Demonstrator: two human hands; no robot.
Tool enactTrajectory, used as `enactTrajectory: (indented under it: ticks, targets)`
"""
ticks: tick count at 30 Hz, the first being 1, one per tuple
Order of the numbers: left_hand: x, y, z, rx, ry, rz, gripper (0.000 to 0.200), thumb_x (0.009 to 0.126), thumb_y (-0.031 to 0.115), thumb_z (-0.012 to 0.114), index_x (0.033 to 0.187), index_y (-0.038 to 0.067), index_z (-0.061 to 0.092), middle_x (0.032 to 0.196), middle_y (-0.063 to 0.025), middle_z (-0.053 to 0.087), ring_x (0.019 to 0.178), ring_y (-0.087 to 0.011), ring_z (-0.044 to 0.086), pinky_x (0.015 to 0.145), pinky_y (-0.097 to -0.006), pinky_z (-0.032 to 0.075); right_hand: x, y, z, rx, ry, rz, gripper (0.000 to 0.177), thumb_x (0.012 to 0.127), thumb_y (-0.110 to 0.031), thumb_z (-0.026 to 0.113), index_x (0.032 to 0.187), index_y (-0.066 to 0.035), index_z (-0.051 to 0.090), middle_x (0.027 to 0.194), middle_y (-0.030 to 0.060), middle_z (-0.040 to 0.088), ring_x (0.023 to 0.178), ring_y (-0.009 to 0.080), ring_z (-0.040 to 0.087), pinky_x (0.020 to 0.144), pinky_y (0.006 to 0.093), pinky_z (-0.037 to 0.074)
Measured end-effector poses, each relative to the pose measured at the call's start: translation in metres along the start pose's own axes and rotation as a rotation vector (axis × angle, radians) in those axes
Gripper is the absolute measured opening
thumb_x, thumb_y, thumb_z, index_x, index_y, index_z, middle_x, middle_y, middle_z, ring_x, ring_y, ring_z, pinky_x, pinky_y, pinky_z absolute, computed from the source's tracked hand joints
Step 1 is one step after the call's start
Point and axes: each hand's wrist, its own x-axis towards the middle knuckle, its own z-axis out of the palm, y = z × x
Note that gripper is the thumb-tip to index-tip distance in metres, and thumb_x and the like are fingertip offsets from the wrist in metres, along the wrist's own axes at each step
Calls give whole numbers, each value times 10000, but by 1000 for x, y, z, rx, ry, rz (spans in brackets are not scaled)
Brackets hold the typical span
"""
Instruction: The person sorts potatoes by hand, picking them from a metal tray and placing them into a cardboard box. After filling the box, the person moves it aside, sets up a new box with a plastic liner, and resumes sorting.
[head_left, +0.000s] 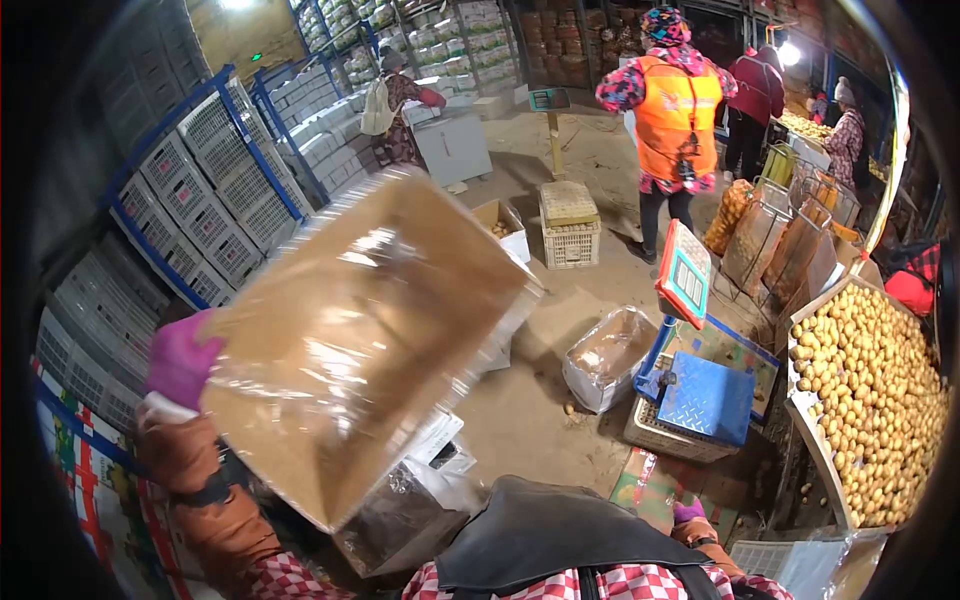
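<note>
A large open cardboard box [290, 300] lined with clear plastic is held up and tilted at the left, its inside facing the camera. My left hand [183, 358], in a purple glove, grips its left edge. Low at the right, my right hand [688, 511], also in a purple glove, is small and partly hidden near a green and red carton [632, 488] on the floor; its fingers are not clear. Beneath the raised box, another plastic-lined box [400, 515] is partly covered.
A blue platform scale [706, 398] stands on a crate, beside a plastic-lined box [612, 355]. Potatoes fill a sloping table [870, 400] at right. A person in an orange vest [678, 120] and other people stand farther back. Crate stacks [195, 200] line the left.
</note>
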Motion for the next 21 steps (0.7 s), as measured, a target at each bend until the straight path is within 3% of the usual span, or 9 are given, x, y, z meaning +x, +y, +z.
enactTrajectory:
  ticks: [2, 5, 6, 9, 12, 13, 16, 20, 21]
  targets:
    - [18, 64, 45, -15, -148, 22, 329, 721, 156, 687, 1035, 57, 698, 804, -195, 674, 692, -304, 681, 645, -374, 532, -28, -35, -49, 279, 24, 69, 584, 819, -334, 632, 1328, -96, 476, 1346, 261, 484, 1299, 393, 428, 1071, 398, 373]
    - [41, 125, 149, 0, -180, 552, 328, 766, 287, 714, 1023, 84, 709, 818, -169, 678, 708, -317, 669, 643, -397, 538, -73, -43, -103, 377, 112, 260, 737, 715, -358, 713, 1314, 4, 483, 1391, 263, 439, 1308, 377, 414, 1064, 429, 377]
    - [46, 150, 188, 67, -195, 708, 333, 780, 321, 709, 1041, 115, 708, 820, -152, 682, 715, -312, 666, 640, -404, 534, -87, -32, -117, 140, 31, 137, 736, 713, -353, 716, 1315, 1, 483, 1389, 265, 440, 1309, 377, 413, 1062, 429, 380]
    - [51, 244, 288, 23, -476, 764, 350, 813, 378, 660, 1075, 148, 692, 843, -132, 687, 743, -332, 654, 663, -425, 517, -110, 17, -135, -450, -124, -158, 720, 747, -299, 695, 1372, -63, 428, 1345, 293, 468, 1274, 364, 470, 999, 420, 440]
    - [40, 347, 359, 94, -611, 765, 253, 830, 357, 602, 981, 160, 651, 864, -116, 675, 814, -337, 650, 677, -492, 481, -104, 100, -100, 707, 12, 560, 665, 733, -300, 700, 1339, -124, 490, 1368, 306, 433, 1248, 446, 463, 1016, 433, 433]
    - [34, 380, 378, 111, -644, 748, 244, 829, 352, 603, 975, 162, 649, 862, -115, 675, 813, -340, 649, 677, -494, 481, -118, 122, -96, 592, 64, 566, 620, 729, -312, 702, 1302, -157, 522, 1377, 307, 418, 1233, 477, 462, 1020, 445, 434]
    - [12, 445, 447, -21, -617, 705, 260, 836, 356, 595, 988, 153, 648, 866, -123, 672, 812, -345, 642, 689, -482, 484, -147, 199, -60, 181, -61, 472, 729, 800, -318, 645, 1412, -25, 379, 1386, 248, 459, 1282, 403, 436, 1036, 412, 381]
    - [-28, 502, 559, -222, -543, 570, 245, 820, 344, 610, 980, 163, 651, 866, -119, 679, 800, -354, 649, 691, -493, 491, -206, 218, -76, -244, -338, 259, 743, 824, -330, 651, 1435, -43, 340, 1369, 230, 481, 1276, 360, 460, 1031, 412, 384]
    - [-31, 521, 559, -214, -722, 490, 269, 846, 357, 601, 1005, 145, 646, 958, -132, 679, 859, -348, 645, 719, -476, 501, -218, 208, -77, 121, -262, 500, 657, 849, -313, 623, 1404, -54, 389, 1368, 238, 478, 1262, 346, 475, 1031, 417, 384]
